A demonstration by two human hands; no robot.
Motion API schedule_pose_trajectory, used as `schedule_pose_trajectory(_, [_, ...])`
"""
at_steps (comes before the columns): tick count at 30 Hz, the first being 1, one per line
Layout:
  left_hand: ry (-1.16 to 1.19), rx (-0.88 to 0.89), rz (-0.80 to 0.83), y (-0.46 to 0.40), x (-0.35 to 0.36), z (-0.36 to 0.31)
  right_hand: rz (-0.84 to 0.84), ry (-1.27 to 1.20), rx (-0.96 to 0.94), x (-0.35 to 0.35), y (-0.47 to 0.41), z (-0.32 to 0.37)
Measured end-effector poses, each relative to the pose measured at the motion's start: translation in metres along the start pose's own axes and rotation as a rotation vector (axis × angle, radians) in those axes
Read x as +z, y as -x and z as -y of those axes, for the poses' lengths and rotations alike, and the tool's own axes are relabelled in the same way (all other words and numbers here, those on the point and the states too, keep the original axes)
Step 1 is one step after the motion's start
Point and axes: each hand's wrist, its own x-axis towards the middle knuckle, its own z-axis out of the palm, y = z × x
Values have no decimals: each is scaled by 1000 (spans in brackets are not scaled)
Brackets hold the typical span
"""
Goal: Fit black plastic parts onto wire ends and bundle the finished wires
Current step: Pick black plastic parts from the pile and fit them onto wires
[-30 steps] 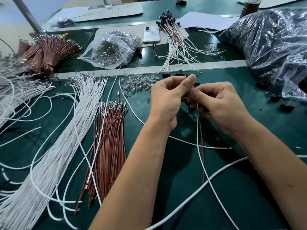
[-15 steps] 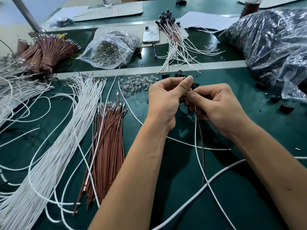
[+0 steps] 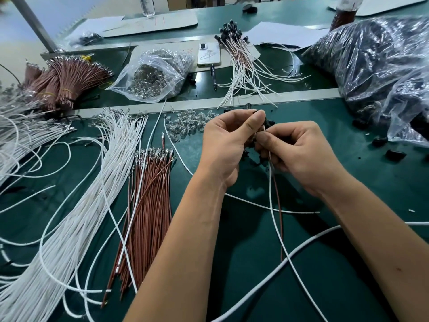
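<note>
both hands meet above the green mat (image 3: 267, 263), close together so the small work sits right under the eyes. the left hand (image 3: 226, 145) is pinched shut, thumb and forefinger closed on a black plastic part (image 3: 269, 123) at the fingertips, holding it steady as the socket. the right hand (image 3: 299, 156) is closed around a white wire (image 3: 275, 217) and a brown wire (image 3: 278, 205), gripping them just below their ends so they stay stiff enough to push in; whether the ends are already seated in the part is hard to tell, since the fingers cover the joint. the two wires hang down toward the person and trail over the mat. loose stock lies within reach on the left: white wires (image 3: 76, 217) fanned out and brown wires (image 3: 148, 205) beside them. finished wires with black ends (image 3: 241, 59) lie farther back, out of the way.
</note>
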Motion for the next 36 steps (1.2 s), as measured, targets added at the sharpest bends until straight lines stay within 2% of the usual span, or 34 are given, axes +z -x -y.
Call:
schedule_pose_trajectory(5, [-18, 198, 271, 5, -8, -7, -13, 52, -180, 3, 3, 2])
schedule_pose_trajectory(8, [-55, 280, 360, 6, -12, -12, -24, 140, -288, 4, 2, 4])
schedule_pose_trajectory(17, [-96, 333, 397, 8, -11, -19, -36, 272, -432, -1, 2, 6])
schedule_pose_trajectory(28, [-19, 310, 407, 10, -12, -18, -82, 411, -526, 0, 4, 7])
schedule_pose_trajectory(36, [6, 238, 286, 7, -17, -18, -99, 352, -481, 10, 5, 6])
